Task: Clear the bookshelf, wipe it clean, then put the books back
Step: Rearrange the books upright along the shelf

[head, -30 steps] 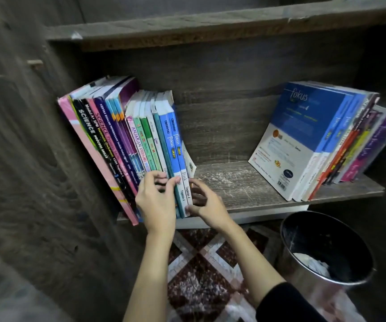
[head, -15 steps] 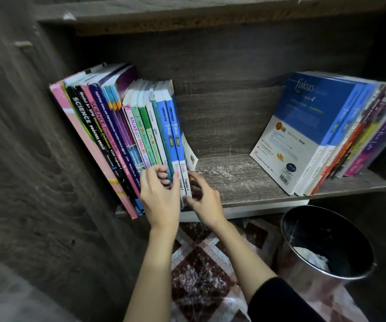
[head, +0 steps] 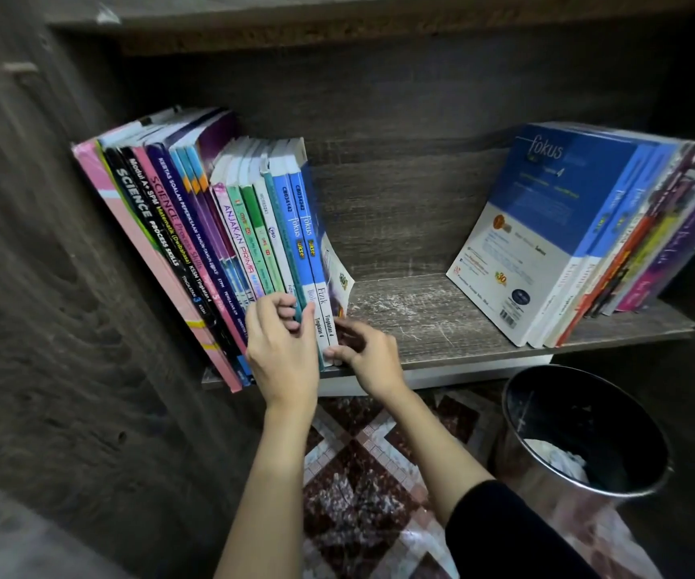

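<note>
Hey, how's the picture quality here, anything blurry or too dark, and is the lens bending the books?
Head view: spines of the left books read sharp at centre, while the left wall and the right books smear toward the frame edges. Head view: wide-angle distortion fans both stacks outward. Head view: dim light, dark corners, a faint glint on the rim of the bin.

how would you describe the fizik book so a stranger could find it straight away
On the wooden shelf, find the row of books leaning against the left wall. At its right end stand two blue fokus spines. The Fizik book is the right-hand one, with Fizik on its white foot.
</note>
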